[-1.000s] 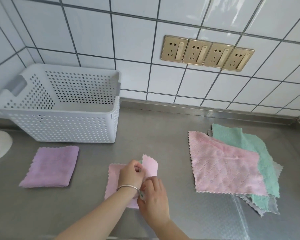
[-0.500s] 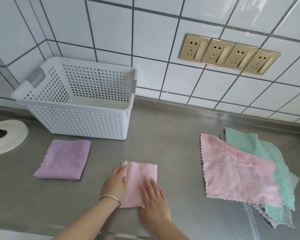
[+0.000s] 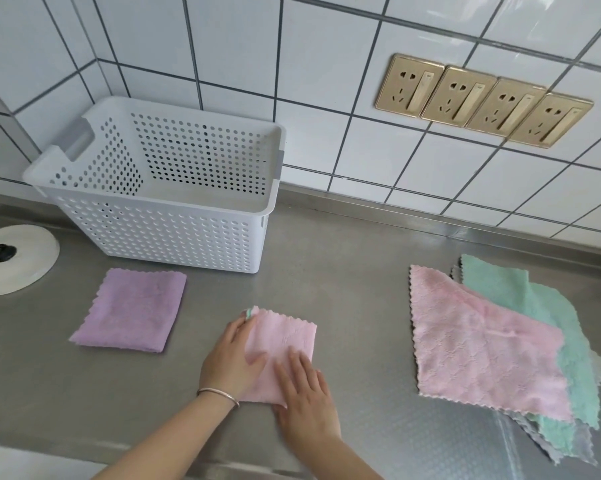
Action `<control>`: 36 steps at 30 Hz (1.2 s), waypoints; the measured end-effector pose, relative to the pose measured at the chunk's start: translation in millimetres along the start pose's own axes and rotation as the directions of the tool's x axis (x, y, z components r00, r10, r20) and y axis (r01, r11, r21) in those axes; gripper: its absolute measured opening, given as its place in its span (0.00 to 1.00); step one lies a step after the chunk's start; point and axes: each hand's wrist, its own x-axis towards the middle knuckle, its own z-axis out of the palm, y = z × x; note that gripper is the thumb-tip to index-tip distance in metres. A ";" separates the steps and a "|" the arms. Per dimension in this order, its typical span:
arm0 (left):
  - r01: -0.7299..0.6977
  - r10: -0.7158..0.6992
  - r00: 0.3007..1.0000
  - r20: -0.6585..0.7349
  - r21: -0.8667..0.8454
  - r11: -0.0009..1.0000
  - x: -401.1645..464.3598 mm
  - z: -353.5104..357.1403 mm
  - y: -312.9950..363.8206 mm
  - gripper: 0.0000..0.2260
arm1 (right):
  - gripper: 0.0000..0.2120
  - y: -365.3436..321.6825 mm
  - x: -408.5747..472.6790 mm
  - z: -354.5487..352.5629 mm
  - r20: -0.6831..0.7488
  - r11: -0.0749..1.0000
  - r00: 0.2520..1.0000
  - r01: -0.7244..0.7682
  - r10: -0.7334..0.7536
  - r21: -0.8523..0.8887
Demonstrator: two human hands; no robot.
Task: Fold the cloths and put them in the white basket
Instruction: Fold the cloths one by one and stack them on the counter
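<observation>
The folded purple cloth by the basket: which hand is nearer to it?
Left. The left hand lies on the folded pink cloth, just right of the folded purple cloth; the right hand presses that pink cloth farther right.

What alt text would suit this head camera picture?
Two hands, left hand and right hand, press flat a folded pink cloth on a steel counter. A folded purple cloth lies before a white basket; unfolded cloths wait right.

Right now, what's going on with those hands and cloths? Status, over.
Left hand and right hand flat on folded pink cloth. White basket holds nothing visible; folded purple cloth beside it. Unfolded pile waiting. Path clear.
</observation>
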 end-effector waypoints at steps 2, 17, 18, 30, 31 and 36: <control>-0.019 0.018 1.000 0.003 0.035 0.999 0.8 1.0 0.8 0.32 | 0.30 -0.1 -1.2 -1.9 0.019 1.000 1.000 -0.001 0.000 0.031; -0.360 0.346 0.931 0.111 0.420 0.833 -26.0 37.7 -33.0 0.23 | 0.28 0.0 4.3 13.9 -0.031 1.000 0.999 -0.020 0.019 -0.018; -0.375 0.354 0.926 0.133 0.437 0.818 -24.2 41.3 -36.7 0.23 | 0.27 0.6 6.2 15.1 -0.025 0.999 0.999 -0.031 0.030 -0.009; -0.368 0.317 0.930 0.188 0.531 0.764 100.6 67.6 15.2 0.28 | 0.30 88.0 106.1 -11.1 0.142 0.996 0.986 -0.075 0.082 -0.057; -0.374 0.329 0.926 0.184 0.544 0.751 113.4 67.9 19.3 0.28 | 0.30 94.0 117.4 -12.4 0.162 0.996 0.983 -0.076 0.083 -0.052; -0.385 0.340 0.922 0.187 0.550 0.741 175.3 65.3 43.7 0.26 | 0.31 121.0 170.3 -30.3 0.216 0.995 0.973 -0.074 0.086 -0.065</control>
